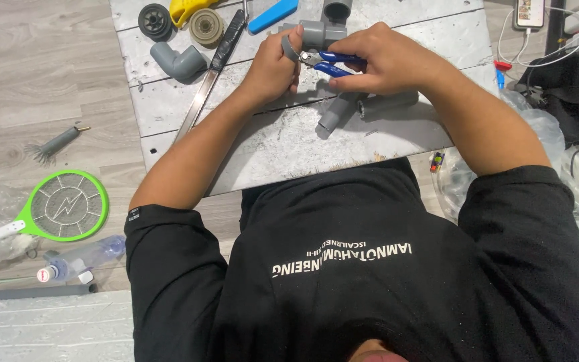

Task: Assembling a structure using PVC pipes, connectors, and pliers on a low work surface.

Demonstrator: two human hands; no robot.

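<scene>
A: What did your hands hold?
B: Your right hand (387, 64) gripped blue-handled cutters (330, 64); your left hand (273, 67) pinched a grey ring (289, 48) above the board (283, 141).

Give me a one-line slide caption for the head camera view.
Left hand holds a small grey plastic ring while right hand grips blue-handled cutting pliers on it, above a worn grey board.
</scene>
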